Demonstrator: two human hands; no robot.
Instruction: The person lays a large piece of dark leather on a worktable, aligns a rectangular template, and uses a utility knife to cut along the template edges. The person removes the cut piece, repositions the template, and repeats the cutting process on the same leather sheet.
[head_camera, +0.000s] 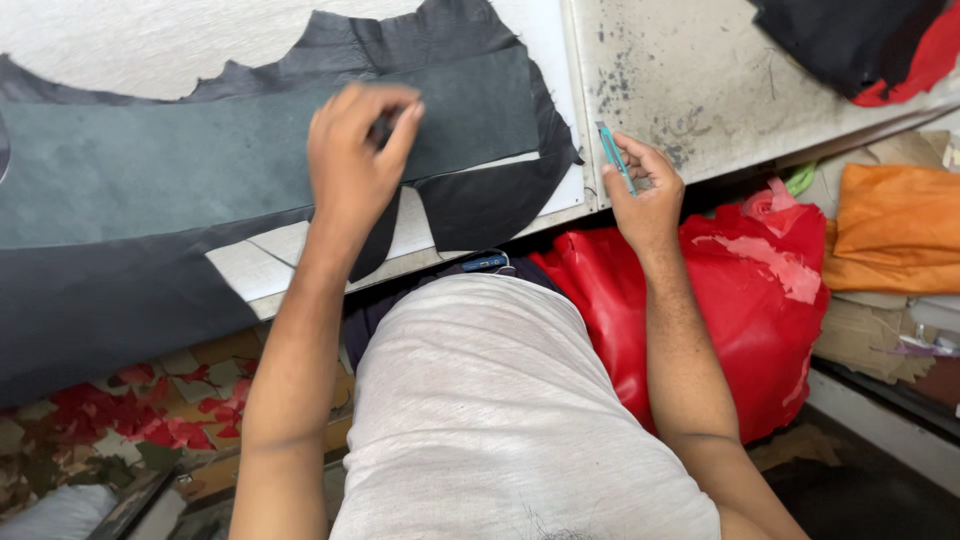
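The left hand (350, 160) rests on a long grey strip of leather (200, 160) that lies flat across the desk (690, 80), its fingers (400, 125) pinched together on the strip's upper surface near its right-hand end; whether they are lifting the material or only pressing it down cannot be told. The strip's long axis runs left to right across the view, so most of its length stretches away to the left of that hand, and its squared-off end lies just to the right of the fingers. Beneath the strip is a larger dark leather hide (470, 190) with a ragged, irregular outline, matte and slightly grained, which drapes over the near edge of the desk at the left. The right hand (640, 190) hovers at the desk edge, well to the right of the strip, its fingers closed around a slim teal-handled cutting tool (614, 157) held upright, tip pointing away from the person. The left hand is plainly the nearer one to the strip. The desk surface is pale, scuffed and speckled with dark marks. Beside the right forearm sits a glossy red bag (740, 310), and farther right lies folded orange material (895, 225).
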